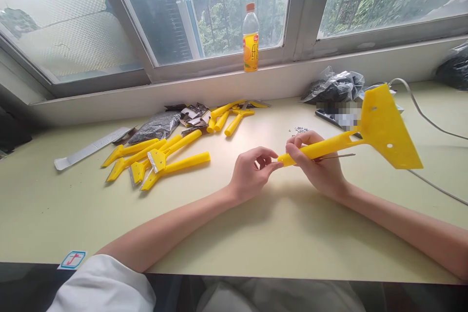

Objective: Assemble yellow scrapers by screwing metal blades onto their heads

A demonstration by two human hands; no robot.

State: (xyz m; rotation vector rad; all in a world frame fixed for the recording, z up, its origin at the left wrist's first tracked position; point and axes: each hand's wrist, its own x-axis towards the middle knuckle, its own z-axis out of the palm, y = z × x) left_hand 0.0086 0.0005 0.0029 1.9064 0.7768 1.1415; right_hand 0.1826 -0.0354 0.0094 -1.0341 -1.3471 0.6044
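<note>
My right hand [318, 165] is wrapped round the handle of a yellow plastic scraper [387, 129], held above the table with its broad flat head to the right. Two small holes show in that head. A thin brown rod [341, 156] sticks out to the right from the same hand; most of it is hidden by the fingers. My left hand [254, 173] pinches the handle's end between thumb and fingertips. Whether a small part sits in that pinch I cannot tell. Several yellow scrapers [188, 162] with metal blades lie in a pile to the left.
More yellow scrapers [239, 119] lie farther back, beside dark packaging [195, 116] and a grey plastic bag [157, 126]. Small metal bits [302, 129] lie behind my right hand. A drink bottle [250, 39] stands on the windowsill. At right are a black bag [334, 87] and a cable [417, 102].
</note>
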